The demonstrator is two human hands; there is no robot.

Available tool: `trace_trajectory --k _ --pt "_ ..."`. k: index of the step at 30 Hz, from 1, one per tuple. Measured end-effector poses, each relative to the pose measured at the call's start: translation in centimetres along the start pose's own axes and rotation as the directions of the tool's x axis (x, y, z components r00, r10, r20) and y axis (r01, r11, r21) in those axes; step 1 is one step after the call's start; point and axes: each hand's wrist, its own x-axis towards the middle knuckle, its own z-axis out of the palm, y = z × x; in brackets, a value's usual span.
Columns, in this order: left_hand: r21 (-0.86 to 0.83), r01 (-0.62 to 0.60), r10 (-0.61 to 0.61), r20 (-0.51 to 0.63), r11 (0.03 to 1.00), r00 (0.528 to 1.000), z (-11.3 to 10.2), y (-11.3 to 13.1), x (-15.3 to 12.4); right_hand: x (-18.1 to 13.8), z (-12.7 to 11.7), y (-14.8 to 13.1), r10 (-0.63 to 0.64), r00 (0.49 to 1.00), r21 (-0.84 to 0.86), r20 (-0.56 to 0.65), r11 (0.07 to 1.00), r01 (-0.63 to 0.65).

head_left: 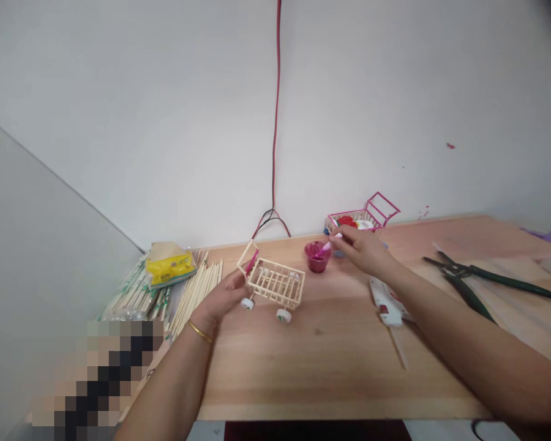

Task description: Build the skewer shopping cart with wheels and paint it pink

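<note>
My left hand point(227, 294) is closed on the handle end of a small cart point(275, 285) built from thin wooden sticks, with white wheels. One bar by its handle is magenta; the rest of the cart is bare wood. Between the fingers of my right hand point(356, 245) is a paintbrush point(328, 245) with a pale handle. Its tip dips into a small plastic cup point(318, 260) smeared with magenta paint. Behind my right hand stands a second stick cart point(353, 217), its rim and handle painted magenta, with red and white items inside.
Wooden sticks point(197, 294) and a yellow packet point(169, 264) lie at the left. A white glue gun point(390, 306) rests below my right forearm, with green-handled pliers point(468, 272) farther right. A red and black cable point(275, 153) hangs down the wall.
</note>
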Motion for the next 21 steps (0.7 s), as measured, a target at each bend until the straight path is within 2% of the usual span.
trace_trajectory --k 3,9,12,15,18,21 --pt "-0.062 0.101 -0.095 0.095 0.993 0.991 0.1 0.0 0.2 -0.1 0.2 0.2 0.002 1.0 0.001 -0.025 1.0 -0.002" --pt "-0.099 0.059 -0.051 0.084 0.993 0.995 0.6 0.2 0.6 -0.5 0.2 0.3 -0.032 0.999 0.005 0.011 0.999 0.032" --pt "-0.138 0.054 -0.045 0.062 0.989 0.997 0.6 0.1 0.4 -0.7 -0.3 0.6 0.027 0.999 0.002 -0.03 1.0 -0.027" --pt "-0.155 0.045 -0.031 0.091 0.987 0.995 0.4 0.4 0.1 -0.7 -1.3 0.4 0.1 0.988 0.036 -0.116 0.995 -0.097" --pt "-0.158 0.035 -0.015 0.126 0.987 0.992 0.2 0.6 -0.1 -0.5 -2.5 -0.3 0.233 0.944 0.188 -0.234 0.963 -0.191" --pt "-0.161 0.002 0.019 0.127 0.987 0.992 0.4 0.4 0.1 -0.2 -2.6 -1.4 0.363 0.92 0.514 -0.146 0.823 -0.243"
